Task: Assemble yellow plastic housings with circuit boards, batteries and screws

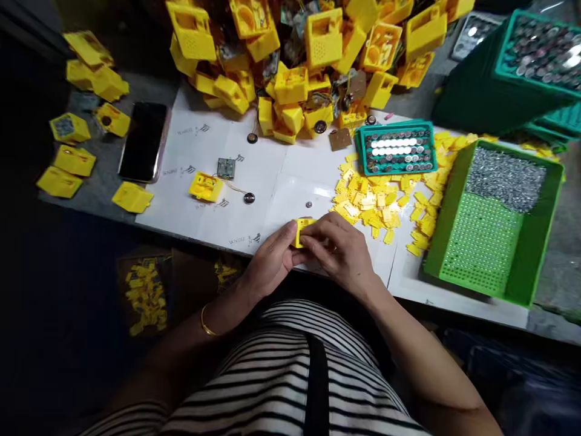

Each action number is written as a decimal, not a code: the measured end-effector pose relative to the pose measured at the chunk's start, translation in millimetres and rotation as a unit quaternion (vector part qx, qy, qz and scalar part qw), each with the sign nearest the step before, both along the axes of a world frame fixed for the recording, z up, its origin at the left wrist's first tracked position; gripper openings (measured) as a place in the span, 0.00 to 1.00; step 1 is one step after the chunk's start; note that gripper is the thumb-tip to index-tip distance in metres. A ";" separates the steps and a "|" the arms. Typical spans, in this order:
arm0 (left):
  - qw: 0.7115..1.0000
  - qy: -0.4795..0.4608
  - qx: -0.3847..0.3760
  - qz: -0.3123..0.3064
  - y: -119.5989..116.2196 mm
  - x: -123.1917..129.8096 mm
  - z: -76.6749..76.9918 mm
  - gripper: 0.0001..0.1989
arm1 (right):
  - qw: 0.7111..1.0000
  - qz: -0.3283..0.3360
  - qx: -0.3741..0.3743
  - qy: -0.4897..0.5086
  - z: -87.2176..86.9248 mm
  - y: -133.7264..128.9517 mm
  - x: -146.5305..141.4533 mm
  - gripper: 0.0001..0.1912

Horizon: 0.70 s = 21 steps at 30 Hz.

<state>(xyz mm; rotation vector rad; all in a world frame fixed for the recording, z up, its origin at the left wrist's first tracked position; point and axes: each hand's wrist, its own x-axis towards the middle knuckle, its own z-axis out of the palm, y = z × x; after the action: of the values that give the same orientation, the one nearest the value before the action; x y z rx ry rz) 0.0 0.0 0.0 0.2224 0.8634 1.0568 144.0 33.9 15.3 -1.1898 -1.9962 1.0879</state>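
"Where are the hands?"

"Centre. The left hand [272, 260] grips a small yellow casing [299, 227]; the right hand [347, 251] bends its fingers close over it, but whether they grip anything, I can't tell."

"How complete is everything?"

"The held casing, unclear. Just above, a button cell [308, 204] lies loose. Left of centre, an open housing [205, 187] has its circuit board [226, 168] and speaker [249, 198] outside, unfitted."

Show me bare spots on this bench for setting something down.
The white sheet is bare between the wired disc and the loose yellow pieces, except one small round part. Another free strip borders the near edge, left of the left hand. It's crowded at the yellow housings and around the small teal tray.
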 end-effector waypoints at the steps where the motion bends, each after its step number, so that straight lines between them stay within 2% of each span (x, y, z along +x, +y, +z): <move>1: 1.000 -0.002 -0.010 -0.003 -0.1 -1.7 -0.2 0.18 | 0.999 -0.035 -0.004 0.025 0.3 3.4 1.3 0.05; 4: 0.999 -0.005 -0.037 -0.011 0.2 -7.1 0.3 0.20 | 0.995 -0.093 0.014 0.021 0.0 16.8 4.3 0.06; 6: 0.998 0.001 -0.058 -0.015 1.1 -10.5 1.7 0.22 | 0.992 -0.099 0.067 -0.049 -1.6 28.2 3.9 0.10; 8: 0.998 0.004 -0.067 -0.017 2.5 -13.2 3.7 0.24 | 0.982 -0.055 0.087 -0.159 -3.6 38.5 0.2 0.13; 10: 0.997 0.007 -0.070 -0.014 3.8 -14.8 5.4 0.24 | 0.962 -0.008 0.071 -0.265 -5.0 45.4 -5.9 0.14; 12: 0.998 0.007 -0.069 -0.010 4.6 -15.8 6.3 0.24 | 0.943 0.011 0.052 -0.328 -5.1 48.7 -11.5 0.14; 15: 0.998 0.000 -0.065 -0.004 4.9 -17.1 5.4 0.22 | 0.941 0.009 0.034 -0.337 -3.2 51.0 -13.3 0.13; 21: 0.998 -0.018 -0.057 0.005 5.0 -18.9 0.8 0.18 | 0.967 0.016 0.004 -0.256 0.4 54.6 -2.1 0.06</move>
<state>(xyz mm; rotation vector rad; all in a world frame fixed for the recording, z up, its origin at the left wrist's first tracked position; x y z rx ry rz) -18.9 5.0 0.8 0.1020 0.8899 1.0142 141.9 88.4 15.7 -1.5588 -2.4019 0.8416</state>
